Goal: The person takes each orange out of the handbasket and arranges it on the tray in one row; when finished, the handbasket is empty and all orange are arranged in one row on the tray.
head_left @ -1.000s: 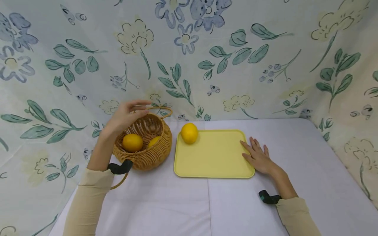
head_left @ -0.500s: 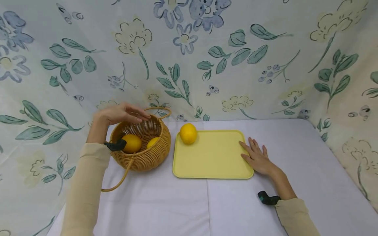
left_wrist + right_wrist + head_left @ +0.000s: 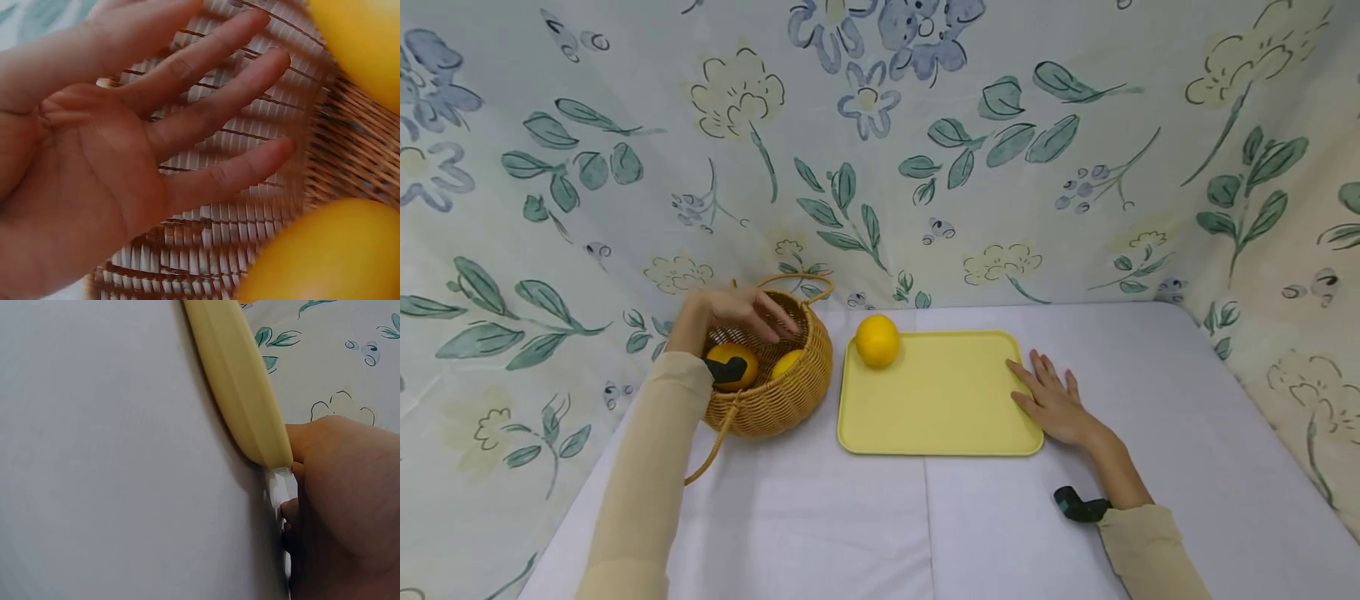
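Observation:
My left hand [image 3: 741,312] reaches in over the mouth of a round wicker basket [image 3: 786,408], its fingers spread and holding nothing. In the left wrist view its palm and fingers lie before the woven inner wall [image 3: 212,244], beside two smooth yellow fruits. One yellow fruit [image 3: 730,350] sits in the basket's left side, partly covered by the wrist camera; another yellow fruit [image 3: 786,363] lies to its right. A third round yellow fruit [image 3: 877,340] rests at the back left corner of a pale yellow tray [image 3: 940,400]. My right hand [image 3: 1056,404] touches the tray's right edge with outstretched fingers.
The basket's two thin handles flop outward, the front handle [image 3: 711,454] onto the white tablecloth [image 3: 820,517] and the back handle [image 3: 820,283] near the floral curtain [image 3: 970,208]. Basket and tray stand side by side with a narrow gap between.
My left hand has come from above the basket's back rim, swung left, then moved right and down into its mouth. The right hand, tray and fruits stay put.

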`<act>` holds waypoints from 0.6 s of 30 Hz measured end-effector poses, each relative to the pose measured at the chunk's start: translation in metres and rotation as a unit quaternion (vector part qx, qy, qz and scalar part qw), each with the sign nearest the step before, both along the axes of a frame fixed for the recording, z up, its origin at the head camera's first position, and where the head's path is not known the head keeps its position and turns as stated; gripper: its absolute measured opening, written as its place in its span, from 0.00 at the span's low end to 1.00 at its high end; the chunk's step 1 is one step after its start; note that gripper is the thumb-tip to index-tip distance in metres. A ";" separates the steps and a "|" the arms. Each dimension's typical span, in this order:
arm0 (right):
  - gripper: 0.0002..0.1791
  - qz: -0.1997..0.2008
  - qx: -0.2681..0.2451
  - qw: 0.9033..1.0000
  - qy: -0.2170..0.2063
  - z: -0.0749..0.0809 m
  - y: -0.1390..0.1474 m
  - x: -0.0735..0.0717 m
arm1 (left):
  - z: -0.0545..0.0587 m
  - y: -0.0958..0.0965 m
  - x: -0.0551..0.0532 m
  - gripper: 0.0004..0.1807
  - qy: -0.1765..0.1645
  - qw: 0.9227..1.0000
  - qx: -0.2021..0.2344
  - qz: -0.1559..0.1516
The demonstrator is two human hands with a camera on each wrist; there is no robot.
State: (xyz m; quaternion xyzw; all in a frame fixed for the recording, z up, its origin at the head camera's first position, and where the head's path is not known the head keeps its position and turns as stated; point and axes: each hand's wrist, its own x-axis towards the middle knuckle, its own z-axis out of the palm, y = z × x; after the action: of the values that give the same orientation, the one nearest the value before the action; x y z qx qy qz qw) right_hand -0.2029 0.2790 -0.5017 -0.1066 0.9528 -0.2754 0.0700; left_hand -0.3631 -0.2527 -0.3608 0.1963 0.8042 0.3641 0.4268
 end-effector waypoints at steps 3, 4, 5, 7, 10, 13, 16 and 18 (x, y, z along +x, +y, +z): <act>0.35 0.002 -0.001 1.000 -0.001 0.000 0.000 0.000 | -0.010 -0.001 -0.002 0.23 -0.050 0.999 0.013 -0.003; 0.35 0.002 -0.002 1.000 0.000 0.000 0.000 0.000 | -0.013 -0.001 -0.003 0.23 -0.062 0.998 0.014 -0.003; 0.34 0.001 -0.001 1.000 0.001 0.000 0.001 0.001 | -0.016 -0.002 -0.003 0.23 -0.069 0.997 0.016 -0.004; 0.35 0.001 -0.001 1.000 0.002 0.001 0.002 0.001 | -0.020 -0.002 -0.004 0.24 -0.079 0.997 0.017 0.001; 0.35 0.001 0.000 1.000 0.002 0.003 0.003 0.001 | -0.024 -0.002 -0.005 0.23 -0.091 0.996 0.019 0.014; 0.35 0.003 0.000 1.000 0.000 0.003 0.004 0.001 | -0.026 -0.001 -0.004 0.23 -0.101 0.994 0.017 0.028; 0.35 0.002 0.001 1.000 -0.002 0.002 0.003 0.000 | -0.027 -0.001 -0.003 0.23 -0.103 0.994 0.012 0.030; 0.35 0.001 0.001 1.000 -0.002 0.001 0.002 0.000 | -0.029 -0.002 -0.003 0.23 -0.102 0.994 0.008 0.029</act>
State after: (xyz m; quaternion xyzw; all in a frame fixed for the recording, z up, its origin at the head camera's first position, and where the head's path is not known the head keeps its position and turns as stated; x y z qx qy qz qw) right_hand -0.2032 0.2812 -0.5009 -0.1068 0.9529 -0.2746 0.0720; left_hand -0.3657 -0.2543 -0.3895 0.1380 0.7589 0.4013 0.4940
